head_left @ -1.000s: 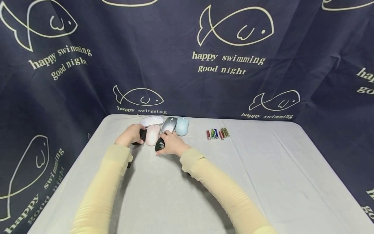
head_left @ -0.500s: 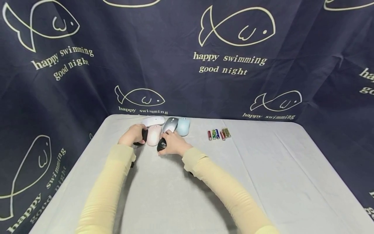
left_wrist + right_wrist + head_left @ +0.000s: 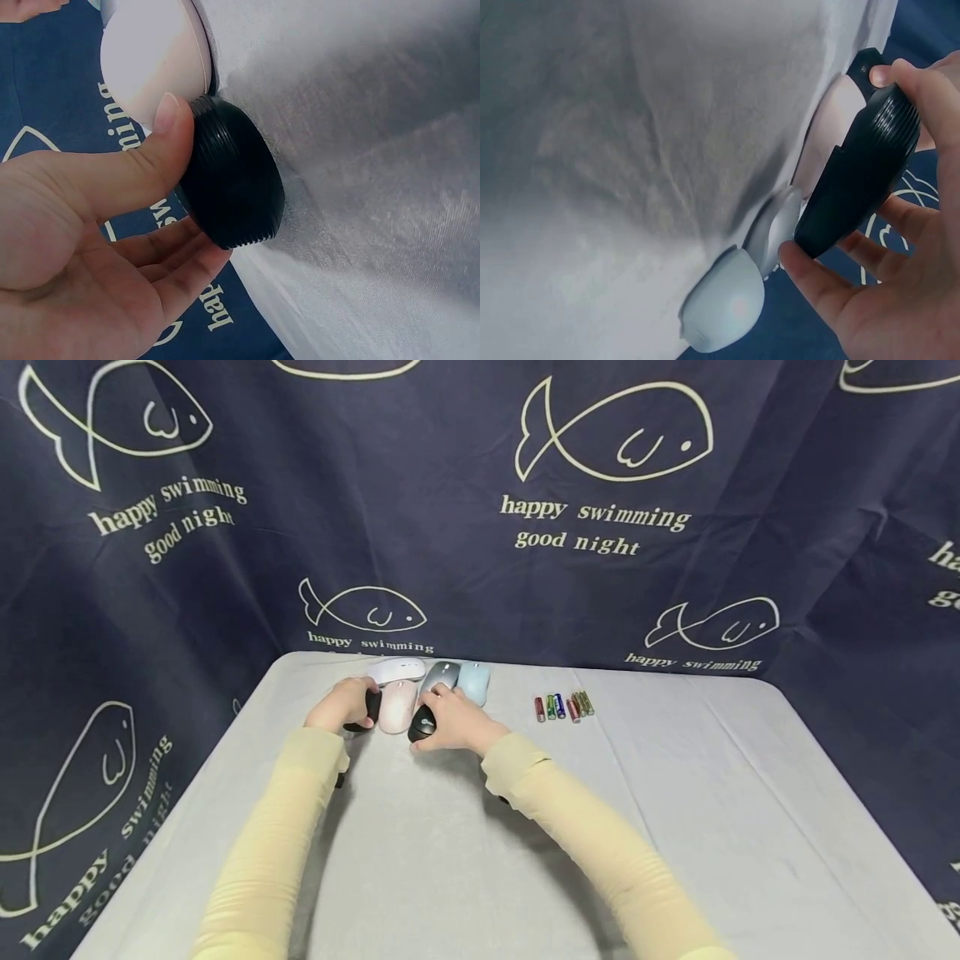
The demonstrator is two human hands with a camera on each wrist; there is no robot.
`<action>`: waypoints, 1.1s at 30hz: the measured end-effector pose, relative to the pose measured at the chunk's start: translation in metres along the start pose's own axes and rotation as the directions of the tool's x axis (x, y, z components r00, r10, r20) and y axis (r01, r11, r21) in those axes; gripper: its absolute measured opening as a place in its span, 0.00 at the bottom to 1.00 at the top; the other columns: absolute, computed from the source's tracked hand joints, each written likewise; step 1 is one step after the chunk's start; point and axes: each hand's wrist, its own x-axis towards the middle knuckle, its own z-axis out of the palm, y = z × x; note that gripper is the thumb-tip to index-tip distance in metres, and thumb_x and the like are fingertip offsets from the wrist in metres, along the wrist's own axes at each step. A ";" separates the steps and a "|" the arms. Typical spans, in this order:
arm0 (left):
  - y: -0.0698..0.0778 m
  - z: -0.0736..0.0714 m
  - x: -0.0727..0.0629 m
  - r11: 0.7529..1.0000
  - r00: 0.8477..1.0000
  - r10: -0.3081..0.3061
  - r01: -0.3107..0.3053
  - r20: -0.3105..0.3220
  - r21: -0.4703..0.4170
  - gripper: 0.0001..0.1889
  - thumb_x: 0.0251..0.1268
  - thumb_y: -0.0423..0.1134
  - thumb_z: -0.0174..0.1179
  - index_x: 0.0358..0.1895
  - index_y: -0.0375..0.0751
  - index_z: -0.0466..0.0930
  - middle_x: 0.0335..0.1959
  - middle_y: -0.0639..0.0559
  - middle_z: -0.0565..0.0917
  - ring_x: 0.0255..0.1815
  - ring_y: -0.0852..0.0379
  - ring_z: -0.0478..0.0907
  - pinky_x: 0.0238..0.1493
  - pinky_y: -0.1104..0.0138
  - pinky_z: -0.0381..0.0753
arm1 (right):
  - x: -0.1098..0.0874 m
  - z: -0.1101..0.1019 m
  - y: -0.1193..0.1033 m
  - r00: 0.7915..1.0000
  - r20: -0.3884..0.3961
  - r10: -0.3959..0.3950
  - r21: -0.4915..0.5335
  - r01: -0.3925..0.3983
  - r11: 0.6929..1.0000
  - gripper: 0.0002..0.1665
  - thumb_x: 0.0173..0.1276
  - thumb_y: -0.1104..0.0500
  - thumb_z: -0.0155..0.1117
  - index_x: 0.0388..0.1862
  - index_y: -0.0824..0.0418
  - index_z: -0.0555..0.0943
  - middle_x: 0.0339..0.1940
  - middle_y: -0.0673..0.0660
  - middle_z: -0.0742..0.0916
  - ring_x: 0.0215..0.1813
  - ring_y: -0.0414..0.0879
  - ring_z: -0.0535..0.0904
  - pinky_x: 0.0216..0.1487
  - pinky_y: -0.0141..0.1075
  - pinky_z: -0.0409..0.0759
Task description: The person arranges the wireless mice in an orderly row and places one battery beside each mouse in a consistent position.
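At the back left of the table, my left hand (image 3: pixel 340 704) grips a black computer mouse (image 3: pixel 236 176), with the thumb on one side and fingers on the other. Right beside it is a pale pink mouse (image 3: pixel 397 707). My right hand (image 3: pixel 461 722) holds a second black mouse (image 3: pixel 864 161) by its edges, tilted in the right wrist view, just right of the pink one. Beyond the hands lie a white mouse (image 3: pixel 396 671), a grey mouse (image 3: pixel 442 675) partly covered by the right fingers, and a light blue mouse (image 3: pixel 476 681).
Several batteries (image 3: pixel 559 707) in red, green, blue and gold lie in a row to the right of the mice. A pale cloth covers the table (image 3: pixel 480 860). Behind it hangs a dark blue curtain (image 3: pixel 450 527) with fish drawings.
My right hand has shifted slightly rightward with its black mouse, away from the pink mouse. The left hand keeps its grip in nearly the same place. The head view has drifted slightly.
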 end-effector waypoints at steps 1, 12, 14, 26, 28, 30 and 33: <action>0.000 0.000 0.000 1.000 1.000 0.001 -0.001 0.001 -0.002 0.34 0.45 0.31 0.72 0.60 0.35 0.70 0.60 0.29 0.71 0.62 0.35 0.67 0.65 0.49 0.64 | -0.001 -0.001 0.000 1.000 -0.002 -0.009 -0.001 0.009 1.000 0.42 0.45 0.35 0.72 0.56 0.54 0.74 0.53 0.55 0.77 0.48 0.50 0.72 0.51 0.37 0.72; -0.001 0.002 0.000 1.000 1.000 0.005 -0.005 0.005 -0.019 0.35 0.44 0.30 0.71 0.61 0.35 0.69 0.59 0.30 0.72 0.61 0.36 0.67 0.65 0.50 0.64 | -0.016 -0.015 0.003 0.999 -0.011 -0.053 0.033 0.054 0.998 0.45 0.45 0.38 0.75 0.60 0.54 0.73 0.57 0.58 0.74 0.50 0.53 0.70 0.52 0.40 0.75; -0.001 0.002 0.001 1.000 1.000 0.004 -0.004 0.009 -0.023 0.35 0.45 0.30 0.71 0.61 0.36 0.69 0.59 0.30 0.72 0.61 0.37 0.67 0.65 0.50 0.64 | -0.020 -0.018 0.004 0.998 -0.007 -0.056 0.038 0.056 0.998 0.45 0.45 0.38 0.75 0.61 0.53 0.72 0.57 0.58 0.73 0.51 0.53 0.70 0.52 0.40 0.75; -0.003 0.001 0.002 0.999 1.000 -0.002 0.002 0.011 -0.032 0.34 0.46 0.30 0.71 0.61 0.36 0.69 0.59 0.30 0.72 0.60 0.37 0.68 0.64 0.49 0.64 | -0.034 -0.020 0.012 0.988 0.016 -0.153 0.034 0.152 0.988 0.43 0.44 0.38 0.74 0.59 0.51 0.73 0.57 0.54 0.74 0.54 0.49 0.69 0.54 0.39 0.74; -0.003 0.001 0.001 0.999 1.000 -0.007 0.007 0.015 -0.032 0.34 0.46 0.31 0.71 0.61 0.37 0.68 0.59 0.30 0.72 0.59 0.38 0.68 0.64 0.49 0.65 | -0.036 -0.018 0.012 0.984 0.024 -0.174 0.038 0.173 0.984 0.43 0.44 0.38 0.75 0.59 0.52 0.73 0.57 0.54 0.74 0.54 0.49 0.69 0.53 0.39 0.74; -0.003 0.001 0.001 1.000 1.000 -0.006 0.007 0.015 -0.030 0.34 0.46 0.31 0.71 0.61 0.37 0.68 0.59 0.30 0.72 0.59 0.38 0.68 0.63 0.49 0.65 | -0.038 -0.017 0.012 0.982 0.035 -0.187 0.045 0.186 0.982 0.43 0.44 0.39 0.75 0.59 0.52 0.73 0.58 0.55 0.74 0.54 0.49 0.69 0.53 0.39 0.74; -0.003 0.001 0.001 1.000 1.000 -0.001 0.001 0.010 -0.028 0.34 0.46 0.31 0.71 0.61 0.37 0.68 0.59 0.30 0.71 0.60 0.37 0.67 0.64 0.49 0.64 | -0.040 -0.015 0.012 0.979 0.048 -0.197 0.057 0.194 0.979 0.44 0.45 0.39 0.75 0.60 0.53 0.73 0.60 0.56 0.73 0.55 0.50 0.69 0.54 0.41 0.74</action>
